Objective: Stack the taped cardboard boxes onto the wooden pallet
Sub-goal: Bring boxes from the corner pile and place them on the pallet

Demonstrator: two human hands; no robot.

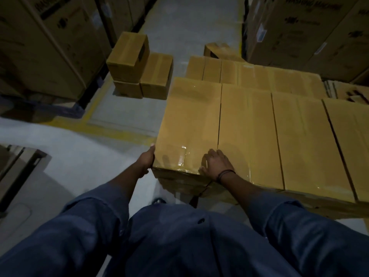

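Two grips are set on the end box [189,120] of the stacked row [279,136]: left grip [146,160] against its side, curl unclear; right grip [216,164] flat on top, fingers spread, presumably to square it.

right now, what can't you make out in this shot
The wooden pallet: head view, hidden beneath the stacked boxes.
Fingers of the left hand: hidden behind the near-left box.
The rightmost top box: cut off by the frame's right edge.
Print on the tall cartons: too dark and blurred.
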